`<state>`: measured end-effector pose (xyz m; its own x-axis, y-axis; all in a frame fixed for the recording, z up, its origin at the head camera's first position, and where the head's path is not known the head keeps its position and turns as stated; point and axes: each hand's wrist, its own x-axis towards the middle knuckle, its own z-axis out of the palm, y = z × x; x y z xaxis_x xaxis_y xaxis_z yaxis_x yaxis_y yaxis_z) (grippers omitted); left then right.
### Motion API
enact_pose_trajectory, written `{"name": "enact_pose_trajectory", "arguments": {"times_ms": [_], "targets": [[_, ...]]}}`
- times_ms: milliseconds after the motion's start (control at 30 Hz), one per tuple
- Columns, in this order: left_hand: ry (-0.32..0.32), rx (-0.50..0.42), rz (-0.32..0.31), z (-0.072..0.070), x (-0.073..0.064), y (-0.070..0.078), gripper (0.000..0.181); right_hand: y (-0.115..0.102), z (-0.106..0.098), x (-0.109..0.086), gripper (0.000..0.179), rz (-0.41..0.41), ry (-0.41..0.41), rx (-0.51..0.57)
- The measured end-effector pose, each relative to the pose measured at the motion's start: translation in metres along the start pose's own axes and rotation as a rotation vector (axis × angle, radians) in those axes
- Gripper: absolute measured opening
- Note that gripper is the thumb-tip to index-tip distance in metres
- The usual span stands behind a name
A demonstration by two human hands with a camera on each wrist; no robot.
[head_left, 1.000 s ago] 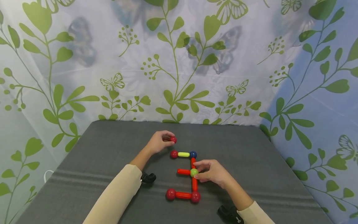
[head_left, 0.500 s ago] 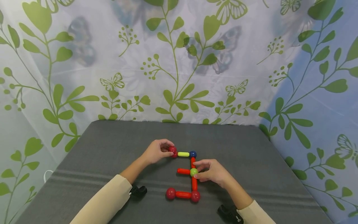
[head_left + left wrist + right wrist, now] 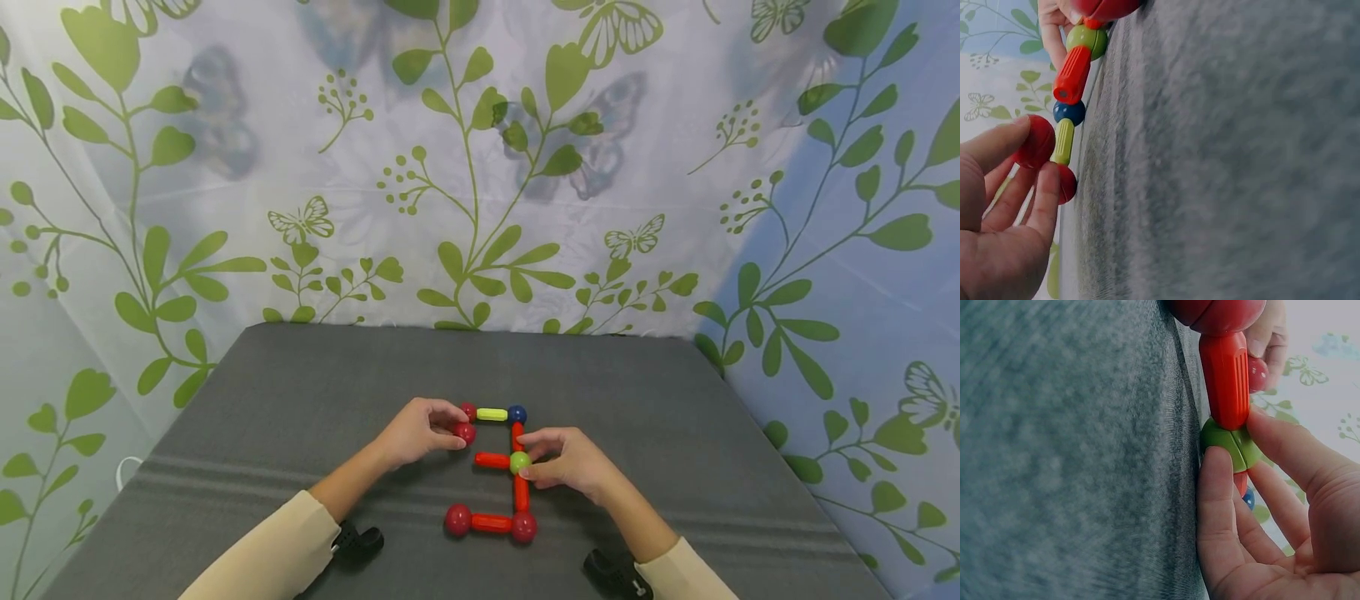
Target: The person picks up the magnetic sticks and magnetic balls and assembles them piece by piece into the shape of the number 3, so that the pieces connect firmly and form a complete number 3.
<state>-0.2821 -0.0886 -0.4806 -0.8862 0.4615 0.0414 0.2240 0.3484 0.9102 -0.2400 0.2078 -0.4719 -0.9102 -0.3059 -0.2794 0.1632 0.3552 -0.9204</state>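
Between thumb and fingers my left hand pinches a red ball. In the left wrist view that ball is held off the table, beside the red end ball of the yellow rod. My right hand pinches the green ball at the middle of a shape of rods and balls. From the green ball a red rod points left, its end bare. A blue ball sits at the top corner; two red balls with a red rod form the bottom arm.
The shape lies on a grey cloth-covered table. Behind and around it hangs a curtain printed with green leaves and butterflies. Black wrist straps show below both hands.
My left hand has come nearer with its red ball, from above the yellow rod's left end to just left of the bare red rod. My right hand stays at the green ball.
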Motion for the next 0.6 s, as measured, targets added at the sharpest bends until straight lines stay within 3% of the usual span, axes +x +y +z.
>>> {"name": "enact_pose_trajectory", "arguments": {"times_ms": [233, 600], "targets": [[0.016, 0.003, -0.050, 0.006, -0.010, -0.001, 0.028, 0.001, 0.001, 0.001, 0.058, 0.003, 0.009, -0.006], [0.015, 0.033, -0.073, 0.012, -0.015, 0.001, 0.027, 0.001, 0.001, 0.001, 0.057, -0.001, 0.014, -0.013]]}}
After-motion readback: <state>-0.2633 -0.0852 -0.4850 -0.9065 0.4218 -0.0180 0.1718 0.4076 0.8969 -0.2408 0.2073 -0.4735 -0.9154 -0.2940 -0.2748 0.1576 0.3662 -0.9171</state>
